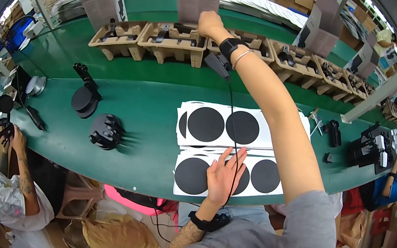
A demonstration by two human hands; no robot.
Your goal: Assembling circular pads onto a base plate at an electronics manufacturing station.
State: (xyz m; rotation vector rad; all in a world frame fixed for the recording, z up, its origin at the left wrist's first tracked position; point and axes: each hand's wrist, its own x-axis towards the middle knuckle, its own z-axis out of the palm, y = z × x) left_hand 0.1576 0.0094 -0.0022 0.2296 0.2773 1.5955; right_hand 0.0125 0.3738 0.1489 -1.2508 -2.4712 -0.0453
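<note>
My right hand (210, 24) reaches far forward, fingers curled, at the back edge of the brown moulded-pulp trays (171, 49). It is beside the raised grey flap of a box (196, 4). What those fingers hold, if anything, is hidden. My left hand (226, 176) is open, palm up with fingers spread, over white sheets (216, 143) carrying large black discs (205, 124). A black cable (233, 116) crosses that hand. It runs up to a small black block (216, 65) beside my right wrist.
Black round-based parts (107, 131) and a jointed black stand (84, 98) are on the green bench (155, 101) at left. Tools (317, 123) and black devices (370, 150) lie at right. Co-workers sit at both sides. A moving line (165, 73) carries the trays along the back.
</note>
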